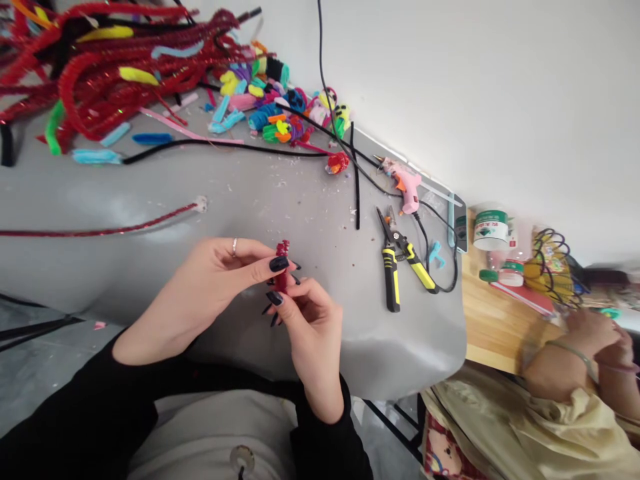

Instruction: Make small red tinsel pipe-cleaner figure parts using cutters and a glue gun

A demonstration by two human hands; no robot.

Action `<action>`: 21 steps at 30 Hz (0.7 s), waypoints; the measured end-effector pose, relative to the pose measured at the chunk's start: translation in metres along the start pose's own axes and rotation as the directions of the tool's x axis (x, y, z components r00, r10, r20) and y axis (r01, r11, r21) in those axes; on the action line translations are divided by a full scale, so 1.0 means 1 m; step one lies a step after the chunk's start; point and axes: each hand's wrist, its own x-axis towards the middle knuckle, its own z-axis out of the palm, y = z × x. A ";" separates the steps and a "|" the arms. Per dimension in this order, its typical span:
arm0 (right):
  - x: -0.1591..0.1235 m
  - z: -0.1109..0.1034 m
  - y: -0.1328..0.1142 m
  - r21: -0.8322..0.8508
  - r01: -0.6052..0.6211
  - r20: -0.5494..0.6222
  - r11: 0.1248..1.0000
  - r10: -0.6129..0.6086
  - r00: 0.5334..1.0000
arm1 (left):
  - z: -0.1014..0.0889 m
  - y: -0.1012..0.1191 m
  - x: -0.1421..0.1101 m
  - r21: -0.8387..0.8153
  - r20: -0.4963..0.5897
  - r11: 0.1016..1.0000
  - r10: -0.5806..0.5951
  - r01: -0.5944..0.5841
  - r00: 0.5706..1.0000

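Note:
A small coil of dark red tinsel pipe cleaner stands upright between my hands, over the front of the grey table. My left hand pinches its upper part between thumb and fingers. Lower down, my right hand grips the same coil with thumb and fingertips. The fingers cover much of the piece. To the left, a single red pipe cleaner lies on the table with a pale blob at its end.
Red pipe cleaners heap at back left beside small colourful pipe-cleaner figures. A pink glue gun and yellow-black pliers lie right, with a black cord. Another person's hands are at the wooden table.

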 end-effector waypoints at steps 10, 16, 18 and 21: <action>-0.002 -0.005 -0.003 -0.071 0.024 -0.043 0.997 -0.027 0.999 | 0.003 -0.003 -0.006 -0.022 -0.096 1.000 -0.022 0.020 0.995; -0.001 -0.005 -0.002 -0.123 0.041 -0.004 0.992 -0.042 0.999 | 0.007 0.004 -0.005 0.008 -0.131 1.000 0.018 -0.017 0.991; -0.001 -0.006 -0.001 -0.155 0.056 0.029 0.986 -0.052 0.998 | 0.006 0.005 -0.003 -0.011 -0.178 0.999 0.038 -0.040 0.983; -0.003 -0.010 0.004 -0.255 0.097 0.088 0.962 -0.077 0.993 | 0.004 0.006 0.001 -0.136 -0.200 0.990 0.016 -0.044 0.980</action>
